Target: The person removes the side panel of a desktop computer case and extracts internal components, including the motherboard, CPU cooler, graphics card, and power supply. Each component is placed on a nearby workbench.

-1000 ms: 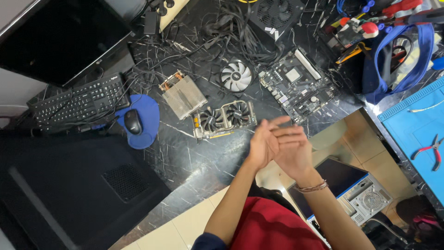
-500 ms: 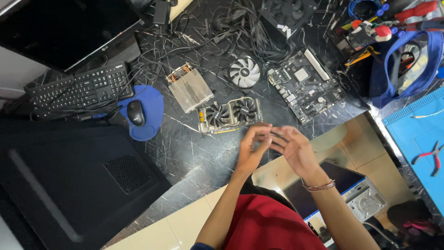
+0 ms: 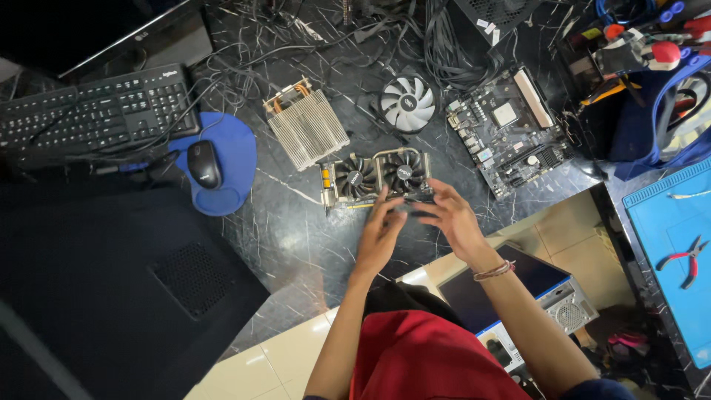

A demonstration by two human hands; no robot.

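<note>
While reaching over dual-fan graphics card (image 3: 376, 175) — left hand (image 3: 381, 235), right hand (image 3: 449, 220), fingers spread, gripping nothing — card not yet lifted.

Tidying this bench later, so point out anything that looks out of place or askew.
The cables sprawl in a loose tangle behind the heatsink. The red-handled pliers lie alone on the blue mat. Both hands reach the graphics card, which looks undamaged.

A keyboard (image 3: 96, 111), mouse (image 3: 203, 164), heatsink (image 3: 306, 132), fan (image 3: 407, 104), motherboard (image 3: 508, 133) and pliers (image 3: 686, 259) were seen laid around the dark worktop (image 3: 296, 244).
</note>
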